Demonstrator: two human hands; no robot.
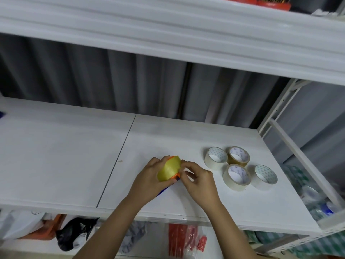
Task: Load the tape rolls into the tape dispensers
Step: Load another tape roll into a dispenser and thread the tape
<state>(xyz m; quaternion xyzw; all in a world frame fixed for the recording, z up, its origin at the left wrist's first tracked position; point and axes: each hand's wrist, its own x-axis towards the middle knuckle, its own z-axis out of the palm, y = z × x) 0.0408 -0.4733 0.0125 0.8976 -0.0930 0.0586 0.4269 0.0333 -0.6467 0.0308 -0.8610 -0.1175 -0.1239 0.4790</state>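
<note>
- Tape roll, the yellow one, sat in an orange dispenser near the front middle of the white bench, well left of four spare rolls.
- My left hand had its grip curled round the yellow roll and the dispenser, holding both just above the bench.
- My right hand pinched at the roll's right edge with thumb and fingertips, so that grip was closed on the tape.
- Right of the yellow roll lay a whitish roll, a brown roll, a clear roll and a white roll, all flat, clustered closely.
- Below the bench, right of my arms, red packets showed.
</note>
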